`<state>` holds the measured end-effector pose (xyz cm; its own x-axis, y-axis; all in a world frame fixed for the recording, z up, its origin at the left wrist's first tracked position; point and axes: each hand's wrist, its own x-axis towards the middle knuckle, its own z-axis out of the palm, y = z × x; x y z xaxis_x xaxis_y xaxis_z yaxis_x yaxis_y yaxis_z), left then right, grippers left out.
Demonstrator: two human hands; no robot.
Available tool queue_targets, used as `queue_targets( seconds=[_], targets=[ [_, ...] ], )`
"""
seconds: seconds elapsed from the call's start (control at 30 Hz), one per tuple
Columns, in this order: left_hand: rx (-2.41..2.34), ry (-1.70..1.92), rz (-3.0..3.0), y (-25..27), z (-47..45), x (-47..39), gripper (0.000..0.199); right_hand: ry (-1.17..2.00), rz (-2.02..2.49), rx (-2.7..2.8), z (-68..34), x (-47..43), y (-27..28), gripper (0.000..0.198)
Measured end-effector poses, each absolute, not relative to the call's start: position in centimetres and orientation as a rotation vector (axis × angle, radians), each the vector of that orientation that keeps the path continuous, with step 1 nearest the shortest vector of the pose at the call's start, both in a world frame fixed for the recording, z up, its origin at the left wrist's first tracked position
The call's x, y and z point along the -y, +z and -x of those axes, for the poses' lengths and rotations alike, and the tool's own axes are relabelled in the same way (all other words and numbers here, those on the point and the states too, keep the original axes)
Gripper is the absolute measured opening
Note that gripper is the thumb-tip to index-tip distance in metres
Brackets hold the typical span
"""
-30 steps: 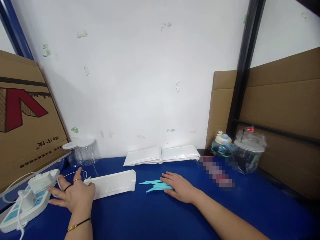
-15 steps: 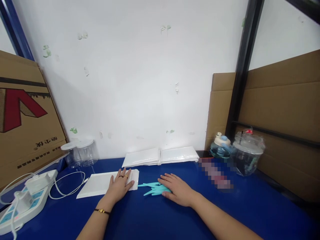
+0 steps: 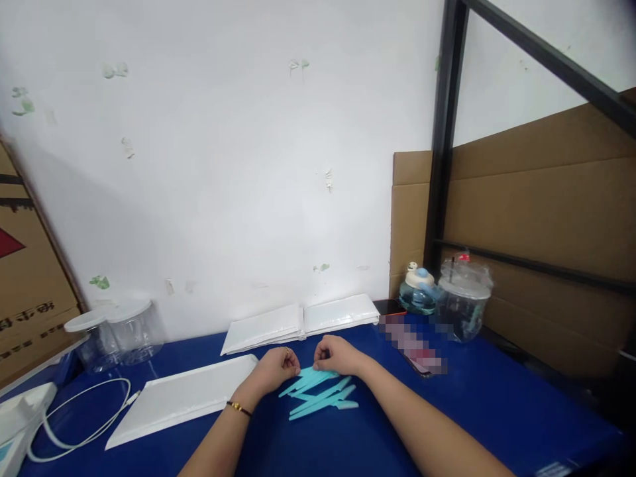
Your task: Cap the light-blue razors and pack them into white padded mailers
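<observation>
A loose pile of slim turquoise eyebrow razors (image 3: 322,397) lies on the blue table in front of me, several of them crossing at different angles. At the pile's far edge, my left hand (image 3: 279,368) has its fingers closed in a pinch at the left end of a razor. My right hand (image 3: 336,356), also pinched, holds the far side of the pile close by; its fingertips partly hide what they grip. Left of the hands lies a white padded envelope (image 3: 183,394), partly behind my left wrist.
Two stacks of white envelopes, a left stack (image 3: 263,326) and a right stack (image 3: 340,313), lie by the wall. Clear jars (image 3: 134,334), a white cable (image 3: 82,440) and a power strip (image 3: 20,424) are left. Rightward are phones (image 3: 390,307), a bottle (image 3: 416,298) and a bagged cup (image 3: 462,308).
Both hands have come together at the razors, the left leaving the envelope, and their spread fingers have closed into pinches. The razors are more spread out. The view has shifted right.
</observation>
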<state>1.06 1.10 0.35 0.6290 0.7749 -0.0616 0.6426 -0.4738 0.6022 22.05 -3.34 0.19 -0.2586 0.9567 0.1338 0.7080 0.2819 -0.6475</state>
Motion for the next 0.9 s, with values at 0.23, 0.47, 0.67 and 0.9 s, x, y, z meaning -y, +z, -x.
queue_targets(
  seconds=[0.23,0.47,0.67,0.9],
  targets=[
    [-1.08,0.296,-2.33,0.4,-0.2,0.3,0.03,0.76,1.432,2.077,-23.2,4.1,-0.2,0.031],
    [-1.165,0.243,-2.356,0.7,-0.7,1.4,0.026,0.723,1.472,2.101,-23.3,4.7,-0.6,0.02],
    [-1.178,0.27,-2.375,0.1,-1.3,1.0,0.014,0.574,1.467,2.107,-22.5,4.6,-0.4,0.011],
    [-1.219,0.434,-2.461,0.1,-1.6,-0.4,0.011,0.808,1.532,1.885,-23.4,3.0,-0.9,0.007]
  ],
)
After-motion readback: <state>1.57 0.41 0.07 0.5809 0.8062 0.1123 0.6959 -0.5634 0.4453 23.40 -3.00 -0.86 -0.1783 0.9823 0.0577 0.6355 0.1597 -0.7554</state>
